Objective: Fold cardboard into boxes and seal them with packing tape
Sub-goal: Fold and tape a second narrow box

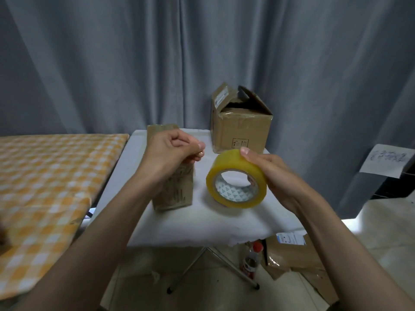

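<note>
— Grey curtains (112,63) are hanging behind everything, and a small white-covered tabletop (179,221) is standing in front of them. What are the hands doing?

— The right hand (269,173) is gripping the roll of packing tape (235,178) above the tabletop, fingers over its outer band. The left hand (173,151) is hovering just beside it with thumb and fingers pinched together; it may be pulling the clear free end, but I cannot tell, since no strip is showing.

— How is the roll going to handle?

— Light and stiff, I'd judge, with a slick outer face. Holding it by the rim or through the core looks safest; the loose end will be sticking to anything it touches.

— And the cardboard?

— Light, fairly rigid, easy to dent at the corners. Best pressed flat along the flaps while the tape is going on.

— Count them.

— One tape roll. Two boxes on the tabletop: a small closed box (175,189) under the left hand and a larger box (240,126) at the far edge, flaps standing open. Flattened cardboard (292,254) and one bottle (251,259) are lying on the floor beneath.
</note>
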`<act>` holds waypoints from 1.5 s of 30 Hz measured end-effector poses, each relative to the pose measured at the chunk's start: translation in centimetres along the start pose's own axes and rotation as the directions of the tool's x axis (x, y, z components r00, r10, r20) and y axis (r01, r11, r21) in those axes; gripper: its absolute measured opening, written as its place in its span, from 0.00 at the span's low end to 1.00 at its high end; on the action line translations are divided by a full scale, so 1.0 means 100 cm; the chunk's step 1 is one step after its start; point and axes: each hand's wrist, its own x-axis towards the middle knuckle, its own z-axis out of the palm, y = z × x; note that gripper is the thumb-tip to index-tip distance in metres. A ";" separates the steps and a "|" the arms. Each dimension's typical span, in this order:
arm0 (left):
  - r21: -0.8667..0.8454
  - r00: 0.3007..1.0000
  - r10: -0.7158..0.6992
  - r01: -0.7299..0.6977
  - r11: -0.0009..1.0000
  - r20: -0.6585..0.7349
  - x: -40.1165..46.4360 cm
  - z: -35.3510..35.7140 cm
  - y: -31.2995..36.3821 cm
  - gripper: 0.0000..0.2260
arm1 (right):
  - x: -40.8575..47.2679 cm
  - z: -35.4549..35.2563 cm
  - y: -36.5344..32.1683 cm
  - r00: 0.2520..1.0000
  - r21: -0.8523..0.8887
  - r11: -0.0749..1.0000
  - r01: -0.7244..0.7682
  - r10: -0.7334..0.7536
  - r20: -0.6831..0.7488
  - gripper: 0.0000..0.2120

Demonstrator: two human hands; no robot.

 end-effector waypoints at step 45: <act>0.797 0.953 0.287 -0.096 0.596 -0.100 -0.007 -0.059 -0.022 0.11 | 0.099 0.037 0.004 0.976 -0.569 0.811 -0.134 0.209 0.068 0.32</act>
